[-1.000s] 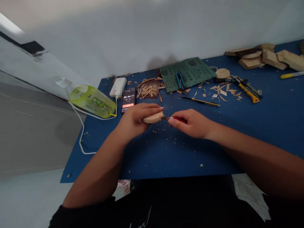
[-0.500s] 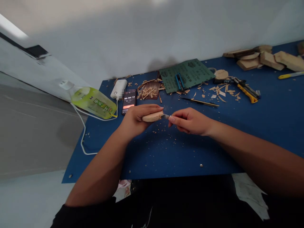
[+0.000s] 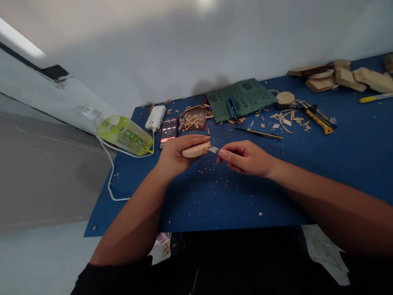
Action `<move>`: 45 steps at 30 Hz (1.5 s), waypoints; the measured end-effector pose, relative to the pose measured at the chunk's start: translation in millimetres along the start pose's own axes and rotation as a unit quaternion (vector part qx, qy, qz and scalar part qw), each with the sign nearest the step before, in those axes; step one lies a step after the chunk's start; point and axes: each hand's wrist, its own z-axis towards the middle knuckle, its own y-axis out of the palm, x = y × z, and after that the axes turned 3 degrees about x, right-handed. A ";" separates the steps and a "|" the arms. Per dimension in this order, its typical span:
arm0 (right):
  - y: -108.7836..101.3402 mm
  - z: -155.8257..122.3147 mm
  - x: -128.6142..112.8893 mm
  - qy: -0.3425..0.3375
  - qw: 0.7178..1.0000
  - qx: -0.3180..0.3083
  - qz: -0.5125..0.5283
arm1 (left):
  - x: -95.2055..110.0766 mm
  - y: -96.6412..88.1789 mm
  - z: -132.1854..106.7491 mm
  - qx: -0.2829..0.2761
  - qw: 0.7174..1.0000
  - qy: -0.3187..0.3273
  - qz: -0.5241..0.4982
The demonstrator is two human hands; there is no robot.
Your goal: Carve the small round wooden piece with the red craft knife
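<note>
My left hand (image 3: 178,152) is closed around a pale piece of wood (image 3: 195,150) with a rounded edge, held above the blue table (image 3: 215,209). Its right end looks rough and cut. Between the thumb and fingers of my right hand (image 3: 244,157) is a small metal blade (image 3: 214,150), its tip at that cut end. No handle shows on the blade; the rest of it is hidden in my fingers. Fine wood crumbs (image 3: 211,170) lie on the table below both hands.
Behind my hands are a phone (image 3: 168,130), a white power bank (image 3: 156,117), wood shavings (image 3: 193,119) and green sandpaper (image 3: 242,98) bearing a blue cutter (image 3: 232,107). A yellow bottle (image 3: 125,135) leans at left. At right lie a yellow utility knife (image 3: 319,119) and wood blocks (image 3: 350,78).
The blade now shows more of its flat side at the wood's cut end. Both hands keep their grip and have barely moved; the view has shifted slightly.
</note>
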 end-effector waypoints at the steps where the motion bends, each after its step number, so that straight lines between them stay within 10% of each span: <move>1: 0.6 0.0 -0.6 -0.002 1.000 0.004 -0.012 | -0.6 0.3 -0.2 -0.004 1.000 0.000 0.005; 23: 3.5 -1.6 -1.0 -0.019 0.992 0.058 -0.110 | -6.7 3.4 1.0 0.057 0.997 0.039 0.016; 39: 18.2 -25.4 -12.4 -0.008 0.877 0.116 -0.467 | -9.1 -5.8 -9.2 -0.035 0.979 0.132 0.154; 45: 9.5 -16.5 -9.7 0.005 0.926 0.076 -0.369 | -9.6 -9.3 -7.9 -0.083 0.978 0.110 0.156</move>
